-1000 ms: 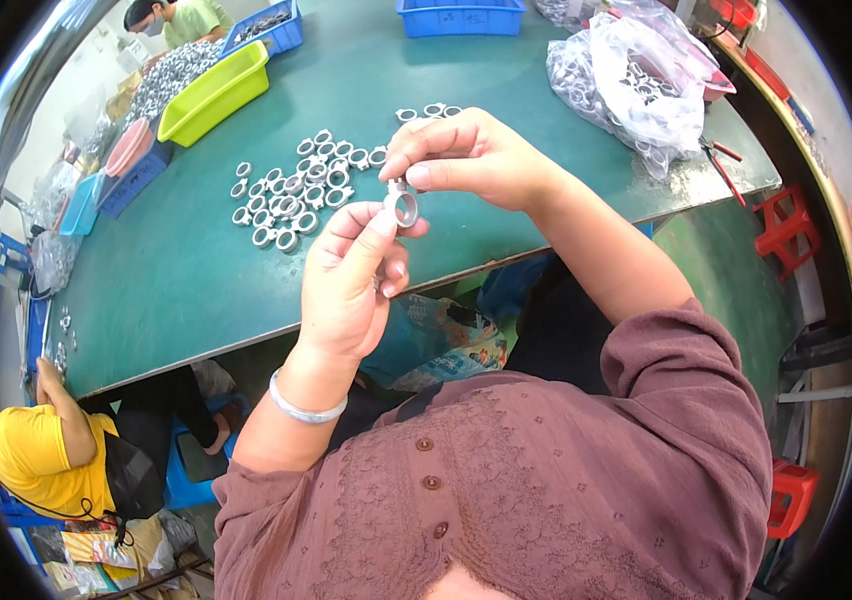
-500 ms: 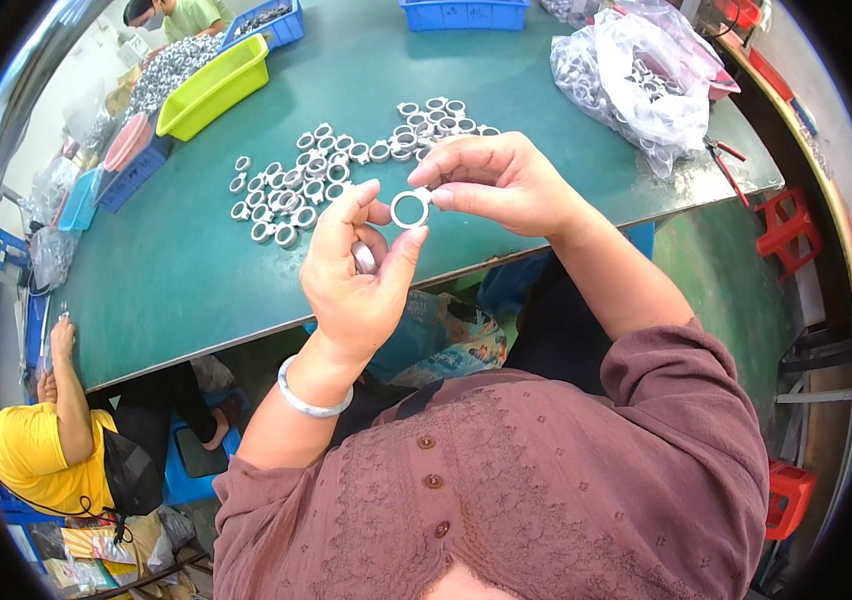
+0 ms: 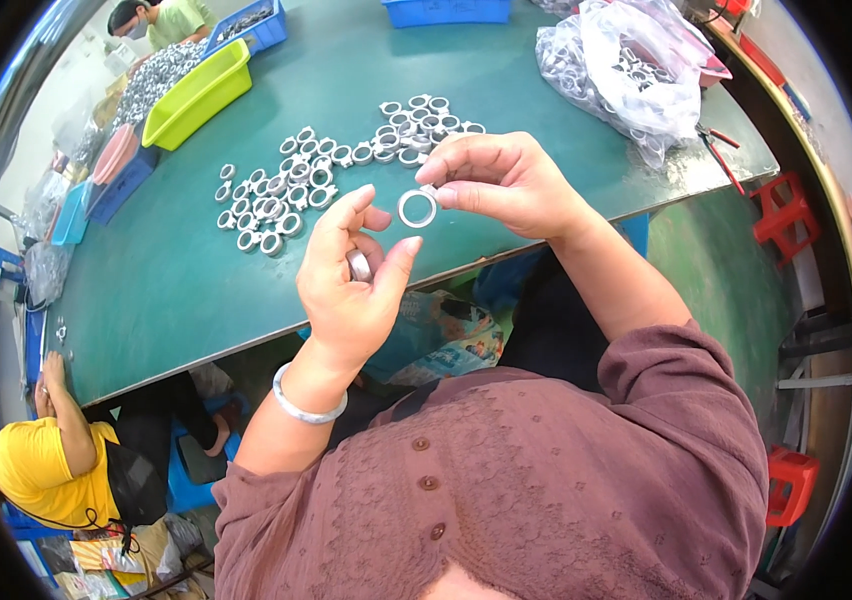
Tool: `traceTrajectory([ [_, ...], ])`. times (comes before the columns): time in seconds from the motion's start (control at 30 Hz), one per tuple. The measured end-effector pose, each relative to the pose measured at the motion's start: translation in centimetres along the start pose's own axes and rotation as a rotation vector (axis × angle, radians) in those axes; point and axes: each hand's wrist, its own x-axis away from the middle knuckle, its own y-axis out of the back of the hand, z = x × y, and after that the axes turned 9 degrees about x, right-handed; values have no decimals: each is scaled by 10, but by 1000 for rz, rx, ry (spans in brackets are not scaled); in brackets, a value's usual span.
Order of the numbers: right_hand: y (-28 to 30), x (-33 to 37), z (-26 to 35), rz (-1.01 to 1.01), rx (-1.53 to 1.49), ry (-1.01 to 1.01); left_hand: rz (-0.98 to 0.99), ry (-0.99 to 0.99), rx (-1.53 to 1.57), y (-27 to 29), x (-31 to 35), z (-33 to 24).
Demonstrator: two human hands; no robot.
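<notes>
My right hand [image 3: 494, 185] pinches a grey metal ring clamp [image 3: 403, 212] by its small lug, between thumb and forefinger, with its round opening facing me. Just left of it is my left hand [image 3: 346, 265], its thumb and forefinger apart and not touching that clamp. A second metal ring [image 3: 359, 266], seen nearly edge-on, is tucked among the curled fingers of the left hand. Beyond my hands, many similar ring clamps lie on the green table [image 3: 176, 290] in a left pile [image 3: 269, 208] and a right pile [image 3: 413, 129].
Far left stand a lime-green bin [image 3: 196, 97] and a blue bin [image 3: 249, 27] near a heap of metal parts [image 3: 158, 82]. A plastic bag of rings [image 3: 626, 75] and red-handled pliers [image 3: 719, 158] lie right. A person in yellow [image 3: 51, 465] sits left; another is far left.
My left thumb and forefinger have come off the ring clamp, leaving it in my right hand alone. The view has shifted slightly, and the person in yellow has moved a hand.
</notes>
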Motion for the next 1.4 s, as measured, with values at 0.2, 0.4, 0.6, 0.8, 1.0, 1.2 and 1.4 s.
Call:
traceTrajectory([
  [0.2,9,8,1,-65,2,-23,72,67,-65,9,7,-2],
  [0.4,45,24,21,-150,161,46,466,274,-62,37,39,-6],
  [0.6,149,48,58,-687,755,15,535,702,-59,63,76,11],
  [0.8,279,35,43,-922,1420,-250,170,1048,-13,79,93,54],
  [1.0,286,12,21,-928,1425,-374,1,1050,160,82,93,67],
  [1.2,158,-7,33,-541,1052,11,-89,1021,198,81,97,84],
  [1.4,47,-64,-20,66,1114,210,-99,1006,26,80,100,101],
])
